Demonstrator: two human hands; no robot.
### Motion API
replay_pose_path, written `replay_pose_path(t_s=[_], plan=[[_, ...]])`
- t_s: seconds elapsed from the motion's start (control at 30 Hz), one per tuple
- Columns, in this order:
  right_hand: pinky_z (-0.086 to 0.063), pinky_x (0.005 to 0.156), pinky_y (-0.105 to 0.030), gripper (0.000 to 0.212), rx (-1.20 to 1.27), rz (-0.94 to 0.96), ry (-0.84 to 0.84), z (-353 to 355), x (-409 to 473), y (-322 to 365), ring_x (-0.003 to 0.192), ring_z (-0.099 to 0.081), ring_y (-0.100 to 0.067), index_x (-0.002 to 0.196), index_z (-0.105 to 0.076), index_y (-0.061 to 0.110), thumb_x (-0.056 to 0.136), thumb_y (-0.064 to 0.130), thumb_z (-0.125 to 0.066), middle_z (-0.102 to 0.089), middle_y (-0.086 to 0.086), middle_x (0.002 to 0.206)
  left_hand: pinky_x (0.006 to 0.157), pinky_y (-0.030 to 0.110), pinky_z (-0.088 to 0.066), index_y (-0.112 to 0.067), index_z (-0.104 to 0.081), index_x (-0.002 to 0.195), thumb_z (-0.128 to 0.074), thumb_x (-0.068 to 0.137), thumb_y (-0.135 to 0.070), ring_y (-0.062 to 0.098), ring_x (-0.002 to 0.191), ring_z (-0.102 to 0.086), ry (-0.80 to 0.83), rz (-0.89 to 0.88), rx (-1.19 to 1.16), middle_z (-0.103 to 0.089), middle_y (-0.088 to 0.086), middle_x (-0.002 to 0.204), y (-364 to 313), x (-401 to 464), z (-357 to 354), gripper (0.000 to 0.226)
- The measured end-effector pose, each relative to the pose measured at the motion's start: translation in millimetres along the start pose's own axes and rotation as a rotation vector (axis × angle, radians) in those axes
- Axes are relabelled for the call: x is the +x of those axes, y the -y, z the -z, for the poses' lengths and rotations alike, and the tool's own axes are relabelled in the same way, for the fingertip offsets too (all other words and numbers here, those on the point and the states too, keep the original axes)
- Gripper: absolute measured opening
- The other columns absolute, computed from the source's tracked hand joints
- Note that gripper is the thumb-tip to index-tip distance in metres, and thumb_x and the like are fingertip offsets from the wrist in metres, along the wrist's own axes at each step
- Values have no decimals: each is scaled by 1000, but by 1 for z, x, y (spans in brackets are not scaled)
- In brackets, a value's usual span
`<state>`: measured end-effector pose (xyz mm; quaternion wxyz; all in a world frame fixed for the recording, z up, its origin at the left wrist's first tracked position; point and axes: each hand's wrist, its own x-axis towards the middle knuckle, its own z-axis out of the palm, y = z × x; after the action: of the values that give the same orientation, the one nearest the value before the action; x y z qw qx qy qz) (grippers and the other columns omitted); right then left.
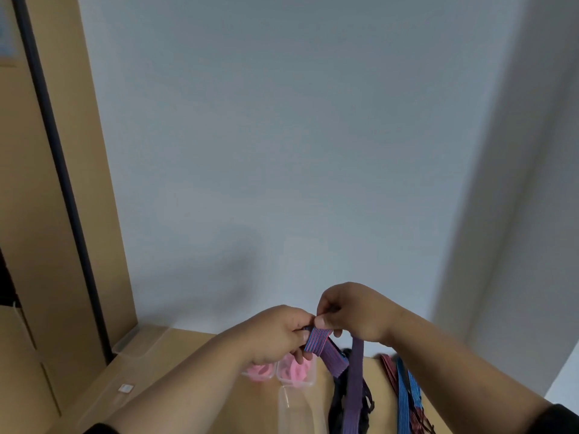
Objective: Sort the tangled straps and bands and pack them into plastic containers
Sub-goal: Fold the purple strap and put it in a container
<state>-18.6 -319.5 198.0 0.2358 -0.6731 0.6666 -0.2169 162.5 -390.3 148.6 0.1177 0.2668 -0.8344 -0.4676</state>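
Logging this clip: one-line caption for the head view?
Both hands fold a purple striped strap above containers of pink bands.

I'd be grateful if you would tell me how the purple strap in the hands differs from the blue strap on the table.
The purple strap is wider and plain; the blue strap is narrower with fine dark stripes. The purple strap hangs from the right hand, lifted; the blue strap lies untouched on the table. Both are long flat bands.

In front of you stood a pale grey-blue wall (282, 151), and at your left a light brown wooden panel (47, 214) carried a dark vertical strip (59, 158).
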Motion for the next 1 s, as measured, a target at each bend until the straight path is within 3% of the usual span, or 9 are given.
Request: replay_pose_path(t_s=[0.1,0.17,0.27,0.37,0.43,0.63,0.77,0.9,1.0], plan=[[-43,56,-18,10,76,-11,-13,-1,-2,-5,61,-62,-4,85,-68,14,90,21,-72,-65,12,58,67,24,-51,-4,-68,104,-40,105,-5,12,66,-61,-84,-2,-263,-66,10,83,4,-3,-9,28],[-45,54,-22,10,171,-17,8,-3,-2,-8,60,-61,-6,84,-67,11,89,16,-73,-64,10,57,67,25,-49,-3,-71,102,-53,99,-10,15,67,-57,-93,-29,-312,-65,11,82,5,-4,-12,20],[-47,52,-24,14,263,-25,29,-5,-2,-10,56,-59,-8,84,-62,8,87,12,-76,-63,7,56,77,33,-52,-14,-73,103,-70,79,-13,22,81,-61,-65,-67,-360,-71,12,95,6,-4,-13,24],[-47,50,-25,22,408,-41,45,-7,-1,-13,59,-58,-22,83,-56,10,86,9,-78,-61,-4,60,91,45,-52,-12,-64,101,-70,72,-5,23,88,-64,-72,-58,-375,-73,13,99,8,-2,-12,31],[-46,52,-26,22,457,-55,69,-7,-1,-17,60,-55,-26,83,-56,10,86,11,-78,-61,-9,60,93,43,-53,-11,-61,104,-68,73,-3,22,91,-66,-60,-72,-369,-73,12,102,9,-2,-12,32],[-49,58,-23,17,614,-107,169,-2,-2,-24,58,-57,-19,80,-64,8,80,19,-77,-61,-10,65,78,32,-52,-31,-62,103,-69,72,-6,15,85,-61,-155,-159,-307,-61,1,99,5,-7,-15,41],[-47,66,-17,13,584,-73,190,1,-2,-28,65,-59,-9,79,-67,10,87,16,-76,-66,3,68,78,31,-50,-15,-60,107,-66,73,7,15,84,-59,-112,-212,-445,-64,-1,95,2,-10,-15,41],[-41,70,-34,11,688,-50,155,-13,2,-31,74,-53,-26,80,-69,10,83,19,-74,-64,-15,77,78,30,-52,-9,-65,98,-63,69,9,17,83,-65,-217,-247,-687,-71,4,90,-15,-11,-18,35],[-52,77,-43,8,877,-12,16,-16,6,-23,76,-62,-29,91,-66,4,90,12,-65,-68,-20,88,75,31,-58,-4,-66,104,-61,77,18,21,80,-70,-283,-214,-928,-71,10,89,-26,-5,-16,36]])
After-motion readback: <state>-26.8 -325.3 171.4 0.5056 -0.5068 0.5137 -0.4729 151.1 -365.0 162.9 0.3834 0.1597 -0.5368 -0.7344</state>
